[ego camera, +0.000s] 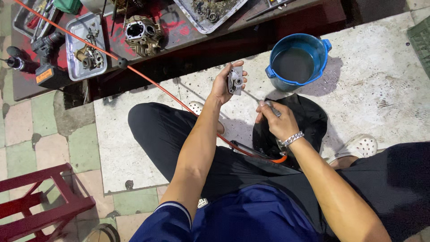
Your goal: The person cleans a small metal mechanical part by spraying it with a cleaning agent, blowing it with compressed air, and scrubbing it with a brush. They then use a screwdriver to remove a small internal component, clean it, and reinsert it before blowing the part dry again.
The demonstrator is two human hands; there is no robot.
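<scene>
Left hand [222, 85] clamped on upright metal part [235, 80] at centre frame — right hand [278, 122], lower right of it, closed on air nozzle [272, 109] aimed up-left at it.

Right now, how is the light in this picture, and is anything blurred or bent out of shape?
Head view: hard light from above throws a sharp dark shadow right of the blue bucket on the pale concrete slab; the left hand holds a small grey metal part in clear focus; the right hand, gripping a nozzle on the orange hose, is sharp too; the wide lens bends the edges; the bench stays dim.
</scene>
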